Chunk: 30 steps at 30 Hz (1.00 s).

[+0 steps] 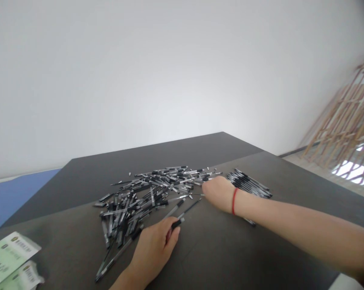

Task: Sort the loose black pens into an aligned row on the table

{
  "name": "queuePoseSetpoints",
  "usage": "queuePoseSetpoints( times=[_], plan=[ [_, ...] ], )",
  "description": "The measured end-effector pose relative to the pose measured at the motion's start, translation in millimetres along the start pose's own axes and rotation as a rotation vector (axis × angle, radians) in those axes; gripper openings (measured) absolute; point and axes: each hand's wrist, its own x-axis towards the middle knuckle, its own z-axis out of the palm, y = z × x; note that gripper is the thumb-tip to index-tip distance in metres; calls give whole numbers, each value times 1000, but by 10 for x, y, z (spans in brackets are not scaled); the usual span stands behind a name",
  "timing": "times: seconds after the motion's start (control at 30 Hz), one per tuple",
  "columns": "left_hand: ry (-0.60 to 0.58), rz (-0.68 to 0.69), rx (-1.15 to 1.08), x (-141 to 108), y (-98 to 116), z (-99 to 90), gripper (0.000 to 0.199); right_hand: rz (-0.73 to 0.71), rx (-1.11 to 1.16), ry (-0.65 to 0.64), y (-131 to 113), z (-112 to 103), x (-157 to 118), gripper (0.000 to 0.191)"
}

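Observation:
My left hand (156, 247) is closed around a clear pen barrel with a black grip (177, 223), at the near side of the pen pile. A thin dark pen refill (190, 208) slants up and right from that barrel's end; I cannot tell whether it sits inside. My right hand (216, 193), with a red cord at the wrist, is curled shut just right of the pile. Its fingertips are hidden, and what they pinch cannot be made out. Beyond that hand, assembled-looking pens (250, 183) lie side by side in a row.
A loose pile of clear and black pen parts (139, 205) spreads over the dark table (200, 149). Small pen tips lie around its edge. Green-and-white printed packets (11, 257) are at the near left. A white wall stands behind; wooden racks (348, 112) lean at the right.

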Motion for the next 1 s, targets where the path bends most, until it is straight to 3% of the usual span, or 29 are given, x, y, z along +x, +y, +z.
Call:
queuePoseSetpoints(
  times=[0.07,0.17,0.3,0.43,0.63,1.0],
  plan=[
    [21,-11,-56,-8,3,-13,27,-11,92,28,107,14,-186,8],
    [44,-5,-140,-19,27,-35,27,-98,592,117,109,105,-310,4],
    [23,38,-201,-27,57,-51,26,-120,1394,123,-235,344,-231,4],
    [2,44,-230,-32,43,-42,26,-126,1800,158,-573,503,-128,8],
    [-7,42,-263,-31,14,-12,26,-136,1827,218,-654,537,-157,17],
    [-7,9,-264,-22,53,-54,29,-66,1746,272,-617,564,-207,14]
  ],
)
